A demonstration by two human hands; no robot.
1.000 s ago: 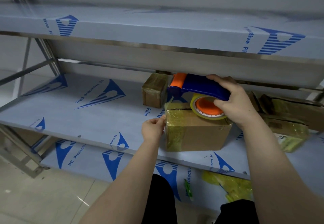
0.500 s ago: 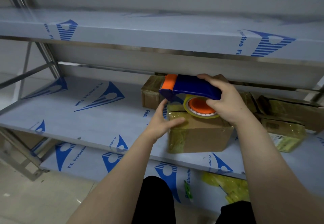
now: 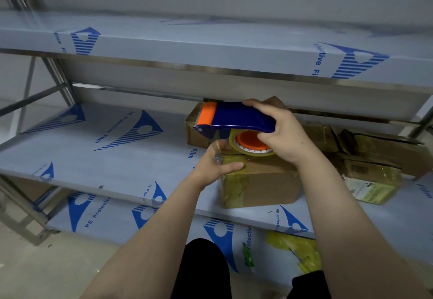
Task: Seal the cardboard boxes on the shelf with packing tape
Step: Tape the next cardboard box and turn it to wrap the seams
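Observation:
A brown cardboard box [image 3: 267, 181], with yellowish tape down its left end, sits near the front edge of the middle shelf [image 3: 105, 155]. My right hand [image 3: 285, 134] grips a blue tape dispenser [image 3: 236, 117] with an orange front and an orange-cored tape roll [image 3: 249, 143], holding it just above the box top. My left hand [image 3: 214, 165] is at the box's top left corner, thumb lying along the edge, fingers curled up under the dispenser's mouth and pinching the clear tape end [image 3: 219, 154].
Another taped box [image 3: 194, 132] stands behind the dispenser. Several taped boxes [image 3: 375, 177] lie at the right of the shelf. The upper shelf [image 3: 210, 50] hangs low overhead. Crumpled yellow tape [image 3: 293, 249] and a green item [image 3: 248, 256] lie on the lower shelf.
My left hand left the box's side, rose to the dispenser's mouth and closed on the tape end. The dispenser has shifted slightly left above the box.

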